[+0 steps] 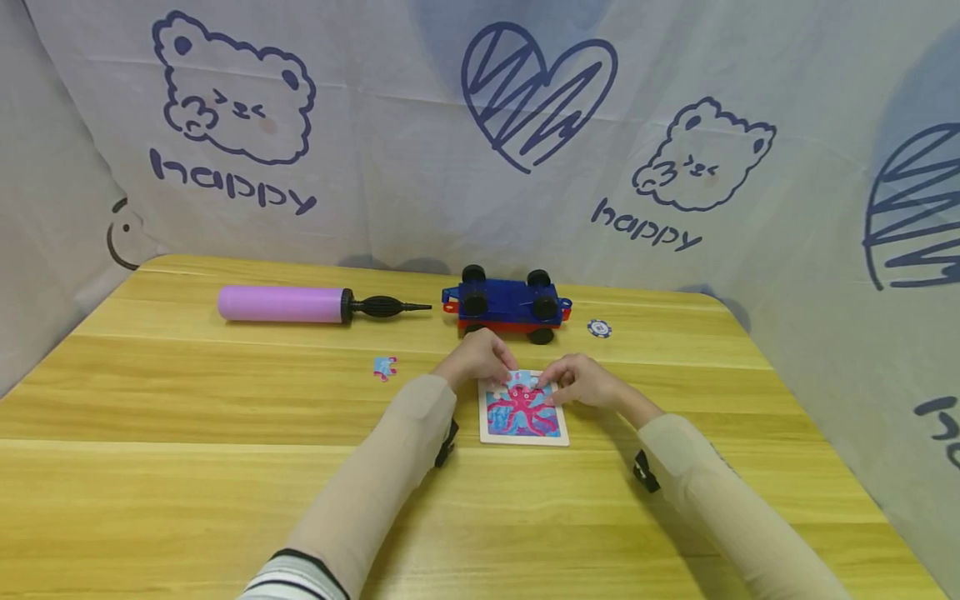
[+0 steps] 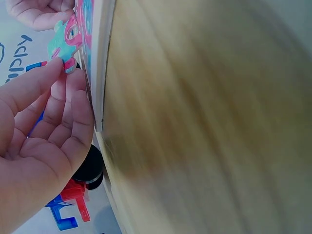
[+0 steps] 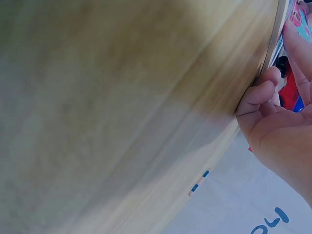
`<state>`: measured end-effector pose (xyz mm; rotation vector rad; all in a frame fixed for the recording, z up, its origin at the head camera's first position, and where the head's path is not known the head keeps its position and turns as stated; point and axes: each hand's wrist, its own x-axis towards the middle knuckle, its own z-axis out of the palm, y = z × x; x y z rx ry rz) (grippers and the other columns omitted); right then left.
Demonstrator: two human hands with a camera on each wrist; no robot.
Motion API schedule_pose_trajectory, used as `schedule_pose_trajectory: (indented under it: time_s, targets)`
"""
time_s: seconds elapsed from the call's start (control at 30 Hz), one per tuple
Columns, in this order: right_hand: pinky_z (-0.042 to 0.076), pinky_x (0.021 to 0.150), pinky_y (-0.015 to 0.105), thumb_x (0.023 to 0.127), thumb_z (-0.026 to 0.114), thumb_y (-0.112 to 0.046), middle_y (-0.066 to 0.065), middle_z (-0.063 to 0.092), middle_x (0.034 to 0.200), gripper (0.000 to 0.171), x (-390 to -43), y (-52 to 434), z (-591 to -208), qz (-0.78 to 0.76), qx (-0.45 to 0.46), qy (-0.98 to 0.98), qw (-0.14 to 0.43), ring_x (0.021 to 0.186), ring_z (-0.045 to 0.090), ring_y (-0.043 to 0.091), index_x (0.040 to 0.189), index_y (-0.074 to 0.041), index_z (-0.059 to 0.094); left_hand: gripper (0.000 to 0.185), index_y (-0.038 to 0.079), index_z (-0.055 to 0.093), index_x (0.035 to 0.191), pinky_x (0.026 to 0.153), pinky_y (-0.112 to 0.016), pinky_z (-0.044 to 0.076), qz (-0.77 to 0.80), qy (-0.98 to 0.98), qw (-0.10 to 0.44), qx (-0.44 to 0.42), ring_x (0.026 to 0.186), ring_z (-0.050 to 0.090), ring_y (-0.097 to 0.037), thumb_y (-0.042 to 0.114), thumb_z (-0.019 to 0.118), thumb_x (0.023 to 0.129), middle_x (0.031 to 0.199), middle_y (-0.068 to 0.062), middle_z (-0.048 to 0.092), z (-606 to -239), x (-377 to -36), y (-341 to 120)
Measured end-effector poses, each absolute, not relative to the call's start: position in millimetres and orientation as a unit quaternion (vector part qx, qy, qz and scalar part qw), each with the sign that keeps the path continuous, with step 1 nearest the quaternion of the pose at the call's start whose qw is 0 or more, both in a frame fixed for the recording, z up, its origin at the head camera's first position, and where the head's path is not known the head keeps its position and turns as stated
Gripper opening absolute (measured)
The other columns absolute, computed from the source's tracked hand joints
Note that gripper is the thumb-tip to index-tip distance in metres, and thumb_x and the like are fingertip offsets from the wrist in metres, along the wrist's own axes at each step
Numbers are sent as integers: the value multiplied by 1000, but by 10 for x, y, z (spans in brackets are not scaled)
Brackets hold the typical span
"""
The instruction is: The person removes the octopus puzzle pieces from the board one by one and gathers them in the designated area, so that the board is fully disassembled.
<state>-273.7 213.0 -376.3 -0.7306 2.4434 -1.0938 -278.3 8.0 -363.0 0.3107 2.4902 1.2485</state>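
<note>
Left hand (image 1: 476,357) pinching a puzzle piece (image 2: 66,36) over the octopus puzzle board (image 1: 522,410); right hand (image 1: 581,382) steadying it, fingers curled on the edge; misaligned tabs risking a jammed or popped piece

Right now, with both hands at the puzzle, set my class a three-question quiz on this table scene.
1. True or false: the loose puzzle piece lies to the left of the puzzle board.
2. What does the left hand pinch? A) poker chip B) puzzle piece C) pump
3. Fill in: the toy car stands between the purple pump and the ____.

Key: 1 true. 2 B, the held puzzle piece. 3 poker chip. The right hand rests at the board's edge.
</note>
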Motion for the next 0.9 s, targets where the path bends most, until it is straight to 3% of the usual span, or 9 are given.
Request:
schedule_pose_trajectory:
  time_s: [0.13,0.3,0.5,0.9]
  targets:
    - [31,49,19,75,66,5,6,58,75,13,-2740,2139,-3771,-406,-278,848,194,55,38,10,87,9,63,8,1,69,80,52,-19,43,433,879,167,110,59,52,-14,-1,70,73,73,-4,64,-3625,-2779,92]
    - [33,54,20,76,63,10,12,61,86,17,-2733,2144,-3766,-410,-306,835,201,61,40,15,92,10,65,8,2,69,80,52,-20,43,424,883,163,113,60,52,-14,-1,70,73,73,-3,63,-3622,-2783,104]
    - [34,65,28,78,62,6,8,55,85,18,-2709,2126,-3737,-377,-308,848,208,75,39,20,96,5,67,7,2,69,79,51,-19,42,421,885,160,115,60,51,-13,-1,70,72,71,-3,63,-3629,-2788,113]
    - [32,68,30,79,61,7,8,53,83,19,-2720,2118,-3743,-380,-312,844,216,77,38,22,97,5,66,8,1,70,82,54,-20,43,439,878,155,115,61,51,-13,-2,68,75,76,-5,64,-3622,-2793,78]
